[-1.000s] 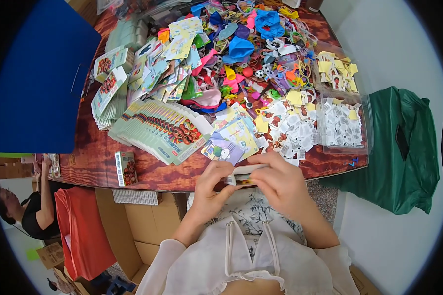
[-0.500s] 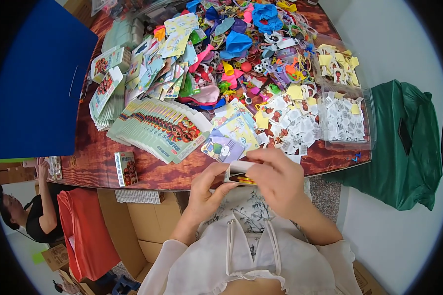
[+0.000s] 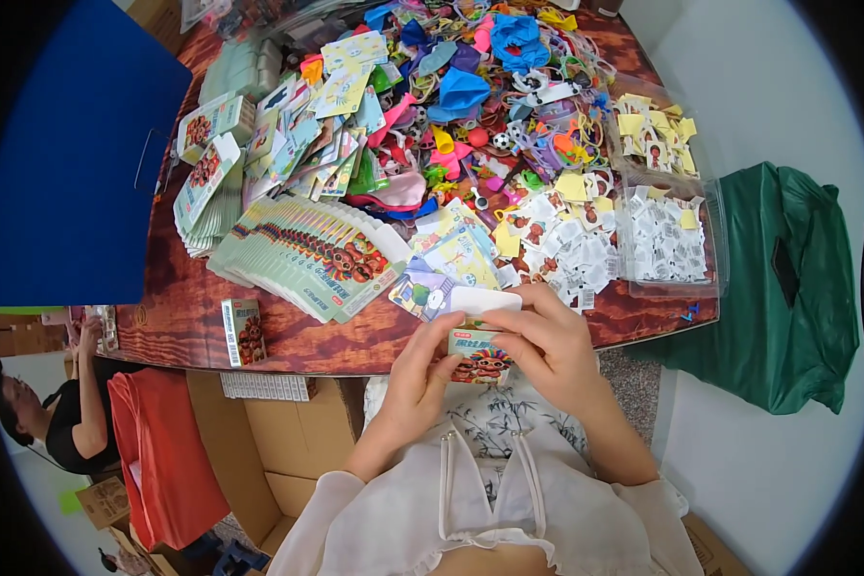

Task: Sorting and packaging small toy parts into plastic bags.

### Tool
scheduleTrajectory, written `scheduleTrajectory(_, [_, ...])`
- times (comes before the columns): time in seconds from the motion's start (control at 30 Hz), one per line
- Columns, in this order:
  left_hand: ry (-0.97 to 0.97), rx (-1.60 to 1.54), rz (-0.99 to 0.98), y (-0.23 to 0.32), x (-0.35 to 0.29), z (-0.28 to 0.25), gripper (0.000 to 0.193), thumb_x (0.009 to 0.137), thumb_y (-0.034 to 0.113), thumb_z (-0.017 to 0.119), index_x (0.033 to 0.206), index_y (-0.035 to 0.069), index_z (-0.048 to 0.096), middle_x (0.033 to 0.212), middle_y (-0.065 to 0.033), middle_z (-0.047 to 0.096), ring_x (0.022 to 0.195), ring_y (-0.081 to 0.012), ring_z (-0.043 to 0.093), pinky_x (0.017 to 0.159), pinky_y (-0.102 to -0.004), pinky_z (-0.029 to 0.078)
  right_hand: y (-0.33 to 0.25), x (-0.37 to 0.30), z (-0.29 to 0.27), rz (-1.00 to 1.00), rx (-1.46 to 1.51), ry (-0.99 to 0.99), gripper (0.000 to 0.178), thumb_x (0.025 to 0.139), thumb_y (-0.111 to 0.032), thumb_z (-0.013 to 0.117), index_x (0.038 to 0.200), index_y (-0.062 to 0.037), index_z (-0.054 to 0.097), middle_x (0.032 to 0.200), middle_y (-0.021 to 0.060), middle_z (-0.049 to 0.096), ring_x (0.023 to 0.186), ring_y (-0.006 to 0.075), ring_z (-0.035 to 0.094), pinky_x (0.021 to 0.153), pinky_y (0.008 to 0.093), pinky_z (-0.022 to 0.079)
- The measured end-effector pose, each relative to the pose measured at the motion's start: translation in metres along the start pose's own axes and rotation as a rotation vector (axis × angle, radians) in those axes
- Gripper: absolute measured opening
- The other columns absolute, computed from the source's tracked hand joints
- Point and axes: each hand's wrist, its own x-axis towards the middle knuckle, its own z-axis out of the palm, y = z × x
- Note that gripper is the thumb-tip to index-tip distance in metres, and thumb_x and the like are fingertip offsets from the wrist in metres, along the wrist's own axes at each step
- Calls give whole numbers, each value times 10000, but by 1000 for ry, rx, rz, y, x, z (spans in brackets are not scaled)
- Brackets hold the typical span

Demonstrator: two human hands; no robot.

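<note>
Box: printed card, rectangular, with a smooth white flap (rounded at its corners) extending from the far end. Location: at the near edge of the wood-grain table. Left hand: half-curled, gripping the left side. Right hand: fingers bent, grasping the right side near the flap. Printed face up; long axis near to far.

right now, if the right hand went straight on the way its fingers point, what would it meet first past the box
Most likely the left hand: the fingers of the right hand point leftward across the small printed box toward it, though depth is unclear here.
</note>
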Motion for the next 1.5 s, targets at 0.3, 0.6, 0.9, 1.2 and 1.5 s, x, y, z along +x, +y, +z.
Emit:
scheduleTrajectory(0.3, [-21,-212,-56,14,9,-2,485,956,-102,527,1418,34,467,1299,-91,540,1093,-167,597,913,-294,509,18,-20,20,275,519,211,232,872,84,676,1092,11,655,1091,82,606,910,116,620,746,223,495])
scheduleTrajectory(0.6, [20,67,-10,13,6,1,498,949,-85,576,1411,27,426,1231,-107,578,1042,-167,628,831,-293,538,12,-10,15,226,159,144,213,850,73,690,1056,24,667,993,93,653,882,130,616,743,252,495])
scheduleTrajectory(0.9, [-29,93,-78,17,8,-1,554,934,-82,599,1434,43,396,1115,-135,614,976,-183,645,817,-314,550,20,-9,20,406,409,64,154,864,68,694,1010,25,669,1019,79,696,885,107,648,762,249,523])
scheduleTrajectory(1.2, [6,129,-72,11,3,3,602,928,-96,586,1474,52,381,1084,-131,614,878,-184,633,780,-315,535,20,-8,13,334,432,52,118,859,53,703,976,37,713,1024,105,726,926,151,684,808,280,542])
scheduleTrajectory(1.5, [-109,301,-10,22,4,-4,620,922,-68,558,1496,105,403,1148,-174,528,1032,-337,569,925,-394,473,15,-12,8,-15,-5,32,192,818,15,729,1010,21,724,1062,132,716,911,273,690,790,341,547])
